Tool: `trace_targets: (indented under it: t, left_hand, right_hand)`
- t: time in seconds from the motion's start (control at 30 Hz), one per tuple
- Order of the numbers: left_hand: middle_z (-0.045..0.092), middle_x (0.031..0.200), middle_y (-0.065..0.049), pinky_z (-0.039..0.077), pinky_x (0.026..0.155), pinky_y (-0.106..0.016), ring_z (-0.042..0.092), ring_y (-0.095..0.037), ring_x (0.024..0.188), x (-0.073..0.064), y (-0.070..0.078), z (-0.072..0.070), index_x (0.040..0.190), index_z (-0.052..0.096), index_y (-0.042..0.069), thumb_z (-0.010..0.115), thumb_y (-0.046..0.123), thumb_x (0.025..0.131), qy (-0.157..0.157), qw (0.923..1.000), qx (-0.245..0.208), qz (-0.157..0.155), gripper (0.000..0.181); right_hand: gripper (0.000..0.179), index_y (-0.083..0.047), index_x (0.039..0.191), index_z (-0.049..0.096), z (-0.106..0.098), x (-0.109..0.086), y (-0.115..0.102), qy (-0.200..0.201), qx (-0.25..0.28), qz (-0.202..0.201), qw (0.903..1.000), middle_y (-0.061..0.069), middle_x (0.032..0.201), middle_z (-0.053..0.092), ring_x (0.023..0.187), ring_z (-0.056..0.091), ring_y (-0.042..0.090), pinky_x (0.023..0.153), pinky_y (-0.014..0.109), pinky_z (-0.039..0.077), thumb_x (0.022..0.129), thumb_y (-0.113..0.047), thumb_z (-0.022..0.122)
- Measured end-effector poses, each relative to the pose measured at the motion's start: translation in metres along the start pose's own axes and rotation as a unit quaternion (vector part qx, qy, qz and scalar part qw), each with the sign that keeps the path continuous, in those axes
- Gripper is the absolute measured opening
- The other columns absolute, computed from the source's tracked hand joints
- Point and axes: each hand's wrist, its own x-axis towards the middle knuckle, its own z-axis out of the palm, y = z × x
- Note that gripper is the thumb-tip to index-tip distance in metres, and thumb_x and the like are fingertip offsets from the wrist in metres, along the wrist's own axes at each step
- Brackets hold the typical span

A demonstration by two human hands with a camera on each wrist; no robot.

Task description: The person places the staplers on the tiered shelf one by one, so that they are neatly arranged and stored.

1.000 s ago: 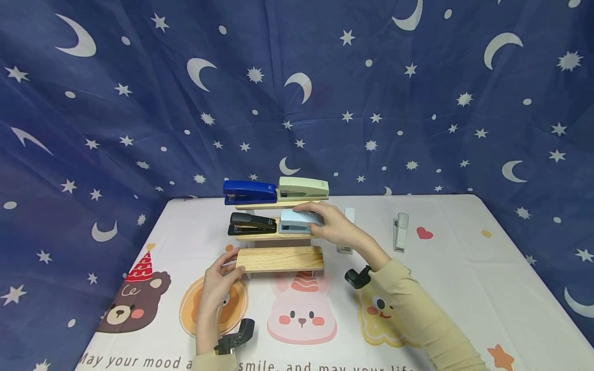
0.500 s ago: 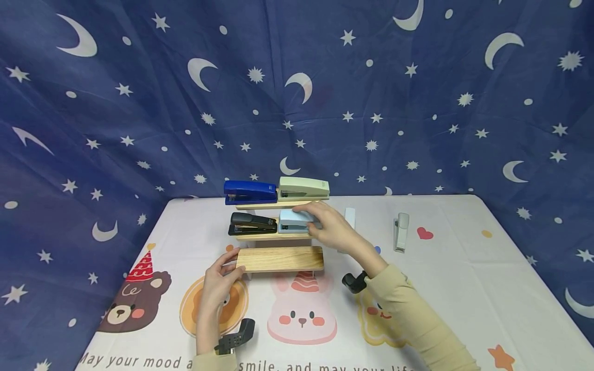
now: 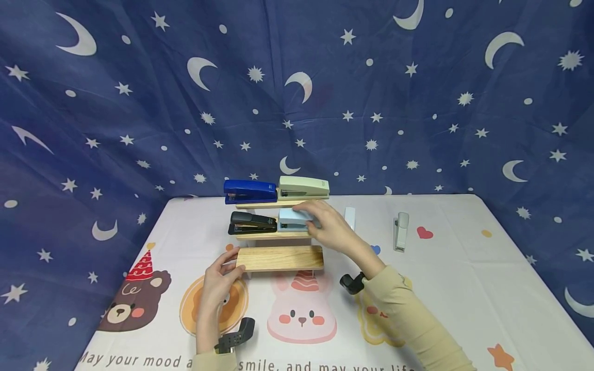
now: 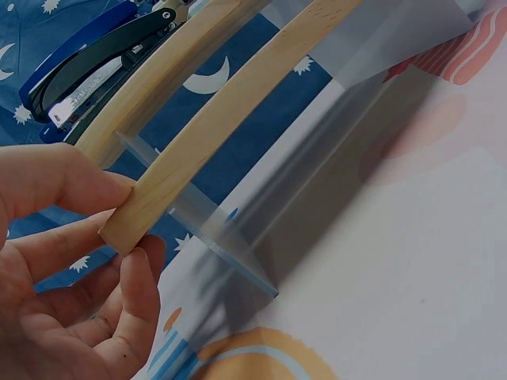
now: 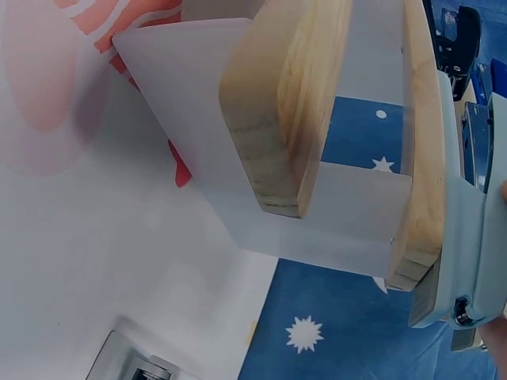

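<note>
In the head view, my left hand (image 3: 217,283) pinches the left end of a tiered stand's bare lowest wooden board (image 3: 280,258); the left wrist view shows thumb and fingers on that board's end (image 4: 214,131). My right hand (image 3: 331,226) grips the right part of a light blue stapler (image 3: 291,220), which lies on the middle board (image 3: 269,236) beside a black stapler (image 3: 252,222). The right wrist view has the light blue stapler (image 5: 463,253) along the board's edge, with only a bit of the hand visible. Fingers cover its right end in the head view.
A blue stapler (image 3: 250,191) and a pale green stapler (image 3: 303,188) occupy the top board. On the table to the right lie a white stapler (image 3: 350,216), partly behind my right arm, and a grey-white stapler (image 3: 401,232). A patterned blue curtain (image 3: 417,129) hangs behind.
My right hand and the light blue stapler have shifted slightly left, toward the black stapler. The right forearm now covers more of the white stapler. My left hand stays on the lowest board.
</note>
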Motion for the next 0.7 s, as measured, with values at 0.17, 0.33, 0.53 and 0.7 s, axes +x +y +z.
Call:
trace_targets:
  t: [0.17, 0.33, 0.53, 0.7]
  left_hand:
    - [0.052, 0.131, -0.011, 0.055, 0.075, -0.018, 0.056, -0.008, 0.099, 0.001, 0.000, 0.000, 0.136, 0.052, 0.009, 0.062, 0.000, 0.084, -0.002, 1.0000, -0.003, 0.000, 0.054]
    - [0.052, 0.131, -0.011, 0.055, 0.074, -0.018, 0.056, -0.007, 0.098, 0.001, 0.000, 0.000, 0.136, 0.052, 0.009, 0.062, 0.000, 0.083, 0.000, 1.0000, -0.003, -0.004, 0.054]
    - [0.052, 0.131, -0.011, 0.054, 0.074, -0.018, 0.057, -0.007, 0.098, 0.000, 0.000, 0.000, 0.136, 0.053, 0.010, 0.063, 0.000, 0.083, 0.001, 1.0000, -0.003, -0.007, 0.054]
    - [0.052, 0.131, -0.011, 0.054, 0.075, -0.018, 0.057, -0.006, 0.097, 0.000, 0.001, 0.000, 0.136, 0.053, 0.011, 0.063, 0.000, 0.083, 0.000, 1.0000, -0.002, -0.008, 0.054]
  right_hand:
    - [0.043, -0.017, 0.124, 0.061, -0.001, -0.002, -0.001, 0.022, 0.005, 0.002, 0.9998, 0.004, 0.127, 0.062, 0.119, 0.054, 0.023, 0.099, 0.044, 0.048, 0.084, -0.002, 0.062]
    - [0.041, -0.017, 0.124, 0.062, -0.003, -0.006, -0.002, 0.038, 0.010, -0.005, 0.9992, 0.003, 0.126, 0.062, 0.118, 0.054, 0.021, 0.100, 0.042, 0.048, 0.085, -0.004, 0.062]
    - [0.041, -0.016, 0.123, 0.063, -0.009, -0.013, -0.004, 0.066, 0.021, -0.007, 0.9975, 0.003, 0.125, 0.062, 0.118, 0.054, 0.021, 0.101, 0.041, 0.047, 0.085, -0.003, 0.064]
    - [0.042, -0.015, 0.124, 0.062, -0.014, -0.021, -0.004, 0.102, 0.046, -0.006, 0.9937, 0.004, 0.124, 0.064, 0.121, 0.053, 0.022, 0.104, 0.043, 0.045, 0.085, -0.001, 0.064]
